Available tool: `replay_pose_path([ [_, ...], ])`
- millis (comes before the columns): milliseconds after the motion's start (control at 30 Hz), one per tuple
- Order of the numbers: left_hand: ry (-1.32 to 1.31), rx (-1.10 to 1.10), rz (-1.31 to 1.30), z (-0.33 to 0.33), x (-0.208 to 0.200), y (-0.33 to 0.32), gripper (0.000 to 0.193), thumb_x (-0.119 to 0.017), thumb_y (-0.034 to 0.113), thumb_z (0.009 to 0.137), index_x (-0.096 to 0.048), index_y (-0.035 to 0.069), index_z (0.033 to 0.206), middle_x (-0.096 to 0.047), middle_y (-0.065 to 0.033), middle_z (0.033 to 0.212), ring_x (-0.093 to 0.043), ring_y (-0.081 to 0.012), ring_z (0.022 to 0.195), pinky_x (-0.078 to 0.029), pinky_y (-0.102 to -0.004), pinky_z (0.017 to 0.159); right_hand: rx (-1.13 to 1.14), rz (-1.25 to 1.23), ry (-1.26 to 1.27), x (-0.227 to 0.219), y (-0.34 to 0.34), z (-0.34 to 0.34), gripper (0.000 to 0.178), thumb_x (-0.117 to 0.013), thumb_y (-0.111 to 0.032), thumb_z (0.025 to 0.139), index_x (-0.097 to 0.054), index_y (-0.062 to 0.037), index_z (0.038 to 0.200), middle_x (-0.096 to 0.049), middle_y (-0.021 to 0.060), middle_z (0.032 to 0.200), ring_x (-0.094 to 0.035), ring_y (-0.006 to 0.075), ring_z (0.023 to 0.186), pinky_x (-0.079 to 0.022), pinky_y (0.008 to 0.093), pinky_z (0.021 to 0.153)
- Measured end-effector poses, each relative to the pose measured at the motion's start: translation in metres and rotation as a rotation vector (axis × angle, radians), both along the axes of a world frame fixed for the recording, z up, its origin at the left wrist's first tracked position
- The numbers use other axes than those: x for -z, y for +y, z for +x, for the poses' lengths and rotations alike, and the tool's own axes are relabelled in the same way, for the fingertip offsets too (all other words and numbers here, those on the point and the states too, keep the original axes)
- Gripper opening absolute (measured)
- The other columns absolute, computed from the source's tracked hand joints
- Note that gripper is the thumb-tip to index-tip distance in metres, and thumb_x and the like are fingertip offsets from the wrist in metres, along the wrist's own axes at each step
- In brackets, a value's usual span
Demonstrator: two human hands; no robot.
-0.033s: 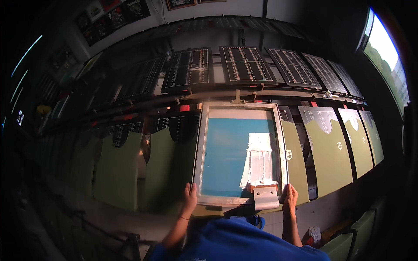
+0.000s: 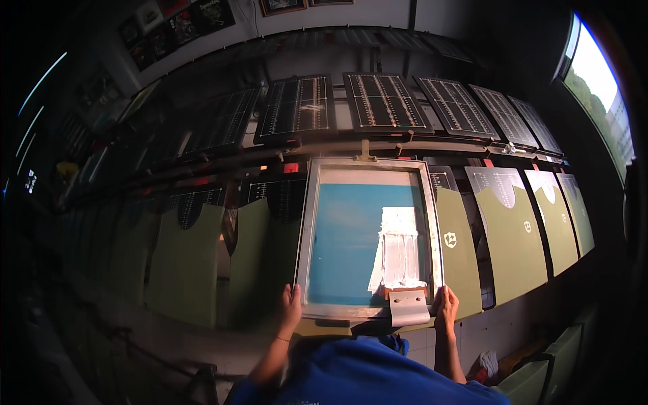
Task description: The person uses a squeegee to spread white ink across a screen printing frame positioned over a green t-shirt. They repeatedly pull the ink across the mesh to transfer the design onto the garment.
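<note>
Nothing is seen to have moved since the earlier frame: both hands remain at the near corners of the screen frame, and the squeegee sits where it was.

At the bottom centre of the picture, the left hand (image 2: 291,309) is wrapped over the near left corner of the screen frame (image 2: 368,165), fingers curled onto its rim; the right hand (image 2: 445,308) is closed on the near right corner in the same way. One squeegee (image 2: 408,302) is rested against the near rail, just beside the right hand, with one band of white ink (image 2: 398,250) spread above it on the blue mesh (image 2: 344,236).

If the frame is tipped or jolted, the squeegee could be slid off and ink smeared on the garment beneath, it is judged; an uneven lift could blur the print.

Along the worktop (image 2: 472,337), green garments (image 2: 509,236) are laid on pallets: four are counted to the right of the frame, about three to the left in shadow. Farther up, roughly six dark gridded boards (image 2: 385,101) are ranged in a row.
</note>
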State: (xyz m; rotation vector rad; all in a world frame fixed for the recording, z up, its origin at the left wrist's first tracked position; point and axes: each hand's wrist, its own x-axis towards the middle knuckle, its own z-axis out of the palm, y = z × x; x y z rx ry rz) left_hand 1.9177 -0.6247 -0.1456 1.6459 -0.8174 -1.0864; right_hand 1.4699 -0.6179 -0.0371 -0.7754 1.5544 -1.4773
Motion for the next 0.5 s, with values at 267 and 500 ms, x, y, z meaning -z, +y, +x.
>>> replay_pose_path([
  [267,-0.177,-0.066,0.12,0.169,-0.015,0.0,0.082,-0.048,0.056,0.102,-0.042,-0.013,0.144,-0.045,-0.0313,0.149,-0.043,-0.0385,0.141,-0.031,-0.0411,0.117,-0.065,0.053,0.005,0.01,-0.031,0.175,0.04,-0.055,-0.03,0.107,-0.053,-0.0085,0.073,-0.038,-0.0095,0.066,-0.031,0.0027,0.06,-0.023,0.025,0.052],
  [500,-0.381,-0.023,0.144,0.218,-0.027,-0.017,0.073,-0.041,0.058,0.103,-0.05,-0.004,0.142,-0.054,-0.0285,0.141,-0.049,-0.043,0.133,-0.037,-0.0443,0.112,-0.101,0.033,0.072,0.012,-0.059,0.227,0.041,-0.056,-0.03,0.106,-0.052,-0.0069,0.073,-0.039,-0.0082,0.064,-0.03,0.0034,0.057,-0.023,0.026,0.05],
])
